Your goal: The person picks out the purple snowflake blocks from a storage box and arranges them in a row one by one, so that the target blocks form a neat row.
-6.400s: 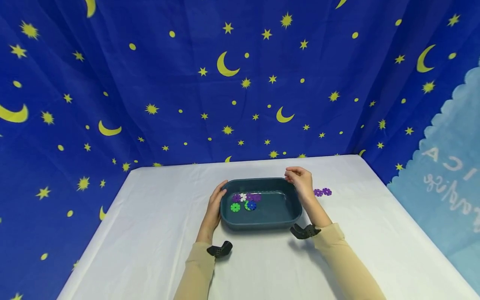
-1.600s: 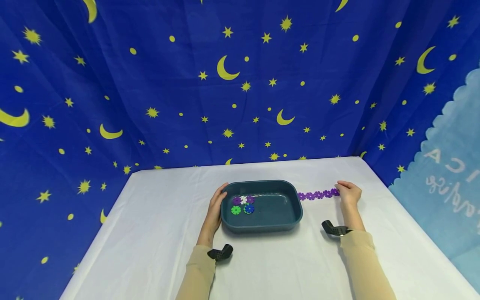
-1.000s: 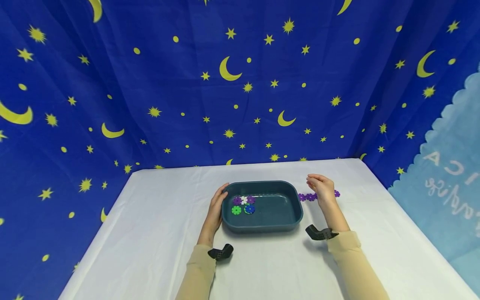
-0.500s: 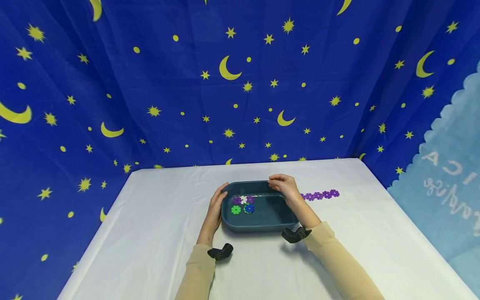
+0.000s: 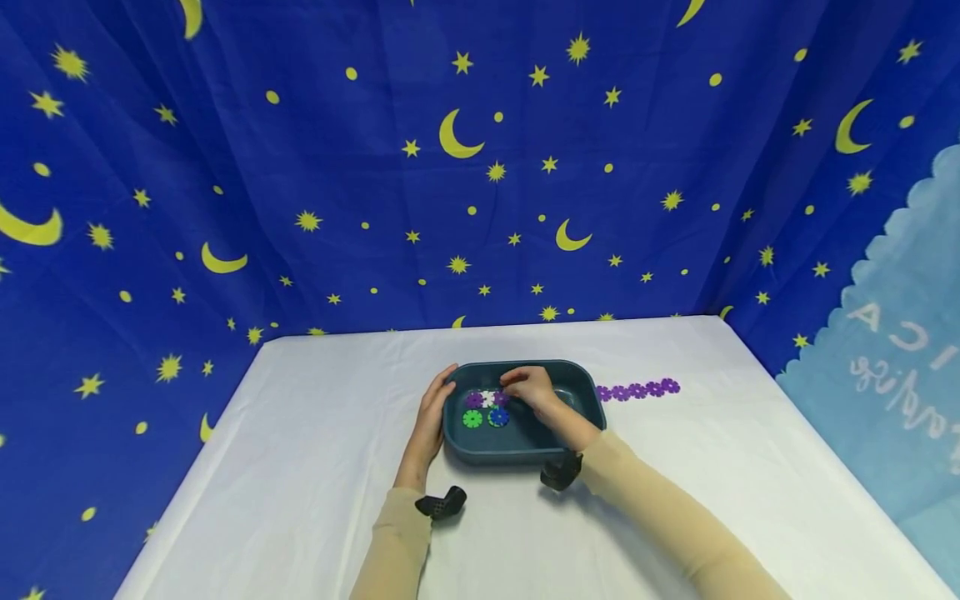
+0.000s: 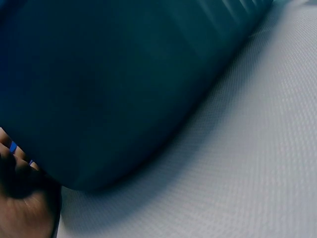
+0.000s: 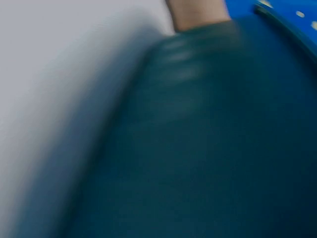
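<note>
A dark teal rectangular bin (image 5: 525,456) stands on the table in the head view. My left hand (image 5: 427,421) rests against its left end, fingers along the outer wall and thumb at the rim. My right hand (image 5: 534,392) is inside the bin, its fingertips just at the right-hand purple snowflake disc (image 5: 501,400); no grip on it is visible. Beside that disc lie a white disc (image 5: 488,399) and another purple disc (image 5: 474,400). In front of them are a green disc (image 5: 472,419) and a blue disc (image 5: 498,417), which overlaps a green one.
A row of several purple snowflake discs (image 5: 637,391) runs rightward from the bin's right wall on the white tablecloth (image 5: 712,483). A blue star-and-moon curtain (image 5: 390,192) closes off the back and sides. Both wrist views show mostly the bin's wall and cloth.
The row right of the bin has grown from before, and a purple disc has left the bin. Lately my right hand has moved left from that row into the bin. My left hand stays put.
</note>
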{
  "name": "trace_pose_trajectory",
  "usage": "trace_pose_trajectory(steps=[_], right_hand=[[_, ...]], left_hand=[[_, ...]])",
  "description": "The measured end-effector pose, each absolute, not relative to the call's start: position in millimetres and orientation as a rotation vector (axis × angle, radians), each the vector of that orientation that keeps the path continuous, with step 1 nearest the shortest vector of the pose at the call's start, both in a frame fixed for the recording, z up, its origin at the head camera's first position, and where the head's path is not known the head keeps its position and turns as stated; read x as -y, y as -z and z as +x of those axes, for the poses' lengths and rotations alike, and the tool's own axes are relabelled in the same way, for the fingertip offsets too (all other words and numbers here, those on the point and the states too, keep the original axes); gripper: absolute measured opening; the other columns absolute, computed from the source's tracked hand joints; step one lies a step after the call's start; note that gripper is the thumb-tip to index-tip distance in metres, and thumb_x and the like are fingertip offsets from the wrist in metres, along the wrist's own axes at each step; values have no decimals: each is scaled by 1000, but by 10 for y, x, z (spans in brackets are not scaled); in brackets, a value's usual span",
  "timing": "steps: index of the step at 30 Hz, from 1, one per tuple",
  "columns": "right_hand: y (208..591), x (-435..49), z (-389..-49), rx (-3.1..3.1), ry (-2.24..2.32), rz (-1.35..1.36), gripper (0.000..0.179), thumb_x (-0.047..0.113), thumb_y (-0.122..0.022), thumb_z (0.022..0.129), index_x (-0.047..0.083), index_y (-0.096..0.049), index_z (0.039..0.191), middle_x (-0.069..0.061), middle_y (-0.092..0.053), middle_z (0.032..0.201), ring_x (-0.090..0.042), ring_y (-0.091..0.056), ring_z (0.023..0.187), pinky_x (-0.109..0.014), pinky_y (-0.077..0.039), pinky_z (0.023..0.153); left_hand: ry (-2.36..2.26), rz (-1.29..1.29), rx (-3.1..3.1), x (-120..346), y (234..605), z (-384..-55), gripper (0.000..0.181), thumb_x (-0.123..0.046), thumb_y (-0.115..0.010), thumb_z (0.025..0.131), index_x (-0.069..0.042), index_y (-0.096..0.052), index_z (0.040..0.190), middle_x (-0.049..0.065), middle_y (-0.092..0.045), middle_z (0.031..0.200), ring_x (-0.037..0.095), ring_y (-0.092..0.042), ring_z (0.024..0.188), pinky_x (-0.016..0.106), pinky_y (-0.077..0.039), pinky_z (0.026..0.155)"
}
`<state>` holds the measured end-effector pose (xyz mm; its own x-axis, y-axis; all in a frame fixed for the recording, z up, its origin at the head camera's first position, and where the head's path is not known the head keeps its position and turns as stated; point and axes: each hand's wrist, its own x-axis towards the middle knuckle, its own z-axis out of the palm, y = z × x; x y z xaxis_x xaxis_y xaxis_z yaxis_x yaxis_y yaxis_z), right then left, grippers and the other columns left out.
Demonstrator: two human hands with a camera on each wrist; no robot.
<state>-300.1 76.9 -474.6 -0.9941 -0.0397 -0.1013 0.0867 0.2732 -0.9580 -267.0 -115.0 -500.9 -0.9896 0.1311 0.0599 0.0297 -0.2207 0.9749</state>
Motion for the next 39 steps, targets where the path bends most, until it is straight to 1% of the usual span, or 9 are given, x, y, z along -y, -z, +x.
trace_pose_trajectory(steps=[4, 10, 13, 18, 22, 26, 29, 34, 39], right_hand=[[4798, -745, -2985, -2615, 1689, 26, 19, -12, -71, 69, -7, -72, 88, -19, -73, 88, -13, -64, 72, -22, -51, 61], [4845, -712, -2976, -2764, 1497, -91, 19, -7, -77, 67, -4, -73, 85, -17, -73, 86, -24, -68, 78, -29, -55, 68], [4867, -699, -2982, -2762, 1473, -111, 18, -8, -77, 67, -3, -73, 84, -17, -73, 85, -21, -67, 76, -29, -55, 69], [4870, -693, -2978, -2765, 1477, -144, 15, -10, -76, 66, -3, -72, 80, -15, -71, 78, -10, -60, 66, -20, -50, 59], [4882, -718, -3002, -2718, 1505, -133, 14, -11, -75, 68, -4, -72, 80, -16, -71, 77, -16, -65, 66, -25, -54, 60], [5268, -881, -3265, -2616, 1659, -263, 11, -2, -80, 69, 4, -75, 76, -6, -71, 70, -13, -66, 63, -24, -55, 56], [5410, -971, -3415, -2521, 1712, -188, 14, 2, -82, 68, 4, -75, 80, -6, -71, 72, -11, -65, 63, -25, -55, 57], [4907, -1001, -3134, -2417, 1760, 64, 20, -7, -70, 77, -12, -67, 96, -16, -70, 84, -11, -63, 67, -28, -57, 65], [4467, -1094, -2841, -2279, 1894, 53, 25, -9, -63, 83, -19, -60, 105, -6, -68, 78, -4, -61, 66, -29, -59, 72]], left_hand=[[-2389, 195, -1930, 1155, 5007, -2682, 47, -17, -40, 102, -1, -34, 145, 13, -25, 157, 28, -16, 147, 46, -12, 122], [-2386, 191, -1926, 1155, 5009, -2676, 48, -17, -39, 102, 0, -32, 146, 14, -23, 157, 28, -15, 148, 46, -11, 122], [-2391, 194, -1923, 1155, 5008, -2672, 48, -16, -38, 102, 1, -31, 146, 13, -23, 157, 28, -15, 148, 46, -11, 122], [-2384, 202, -1934, 1153, 4998, -2670, 48, -16, -37, 102, 1, -30, 147, 14, -22, 158, 28, -13, 148, 47, -10, 122], [-2384, 190, -1933, 1143, 4994, -2670, 48, -17, -38, 102, 0, -31, 147, 13, -22, 158, 28, -13, 148, 47, -10, 122], [-2387, 185, -1919, 1122, 4997, -2671, 48, -16, -38, 102, 0, -31, 147, 13, -22, 158, 29, -13, 148, 48, -10, 122], [-2382, 177, -1923, 1114, 4997, -2668, 48, -16, -39, 102, -1, -31, 147, 13, -22, 158, 28, -12, 148, 48, -9, 122], [-2387, 174, -1923, 1118, 4993, -2666, 48, -16, -39, 102, -1, -31, 147, 13, -21, 158, 28, -11, 149, 47, -8, 122], [-2387, 170, -1915, 1136, 4993, -2669, 48, -16, -39, 102, -1, -31, 147, 13, -21, 158, 28, -11, 148, 46, -9, 122]])
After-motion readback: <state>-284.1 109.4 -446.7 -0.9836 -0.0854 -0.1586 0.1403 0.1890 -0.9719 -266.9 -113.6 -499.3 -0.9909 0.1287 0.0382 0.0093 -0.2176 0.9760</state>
